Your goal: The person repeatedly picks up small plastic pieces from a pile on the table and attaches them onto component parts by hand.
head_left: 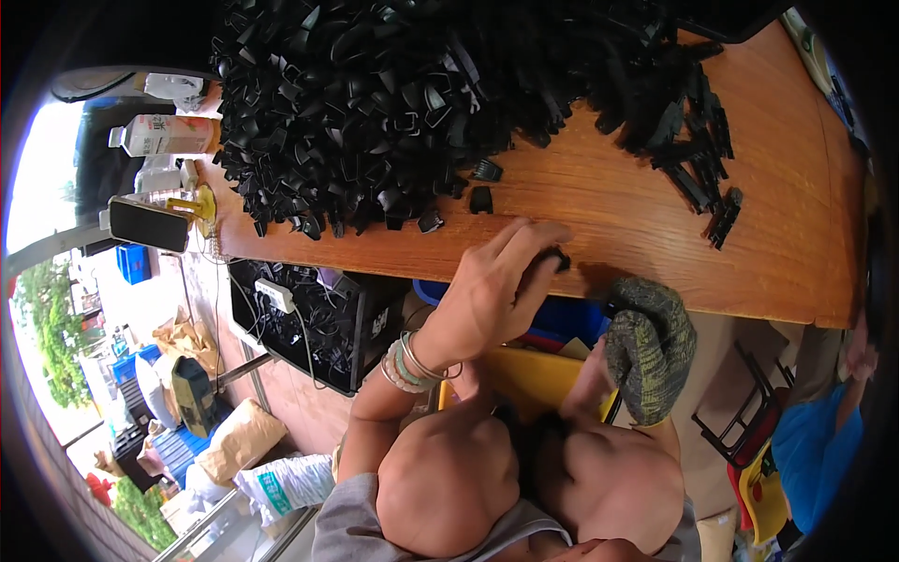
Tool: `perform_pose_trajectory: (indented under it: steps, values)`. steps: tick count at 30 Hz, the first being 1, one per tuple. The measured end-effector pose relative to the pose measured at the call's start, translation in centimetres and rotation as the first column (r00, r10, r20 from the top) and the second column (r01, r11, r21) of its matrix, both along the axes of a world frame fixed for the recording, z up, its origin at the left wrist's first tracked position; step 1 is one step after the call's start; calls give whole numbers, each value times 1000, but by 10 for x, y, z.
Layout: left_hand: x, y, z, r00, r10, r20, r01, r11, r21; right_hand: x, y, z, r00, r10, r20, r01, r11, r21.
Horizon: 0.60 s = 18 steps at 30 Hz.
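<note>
My left hand (496, 281), bare with several bangles at the wrist, rests at the near edge of the wooden table (796, 234). Its fingertips pinch a small black plastic part (560, 258). My right hand (649, 342), in a grey knit glove, hangs just below the table edge to the right of the left hand; what it holds is hidden. A big heap of black plastic parts (393, 103) covers the far half of the table. A few loose parts (480, 199) lie between the heap and my left hand.
A line of stacked black parts (702, 183) lies at the right. Under the table stand a black crate of parts (309, 323), a yellow bin (534, 375) and a blue bin (567, 318). A phone (148, 225) and bottle (164, 136) sit left. A person in blue (805, 450) sits at right.
</note>
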<state>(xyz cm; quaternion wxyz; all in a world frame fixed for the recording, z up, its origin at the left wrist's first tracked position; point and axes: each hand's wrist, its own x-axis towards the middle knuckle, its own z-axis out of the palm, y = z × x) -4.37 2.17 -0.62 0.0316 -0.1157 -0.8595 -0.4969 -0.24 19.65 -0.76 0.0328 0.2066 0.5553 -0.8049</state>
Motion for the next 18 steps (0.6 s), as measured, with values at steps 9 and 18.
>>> perform_pose_trajectory:
  steps: [9,18]
  values:
    - [5,-6,6,984,-179,-2,179,980,85,-3,12,-3,927,350,136,-375,868,325]
    - [8,-1,9,988,-152,35,150,987,51,-4,9,-4,900,435,-19,-399,842,364]
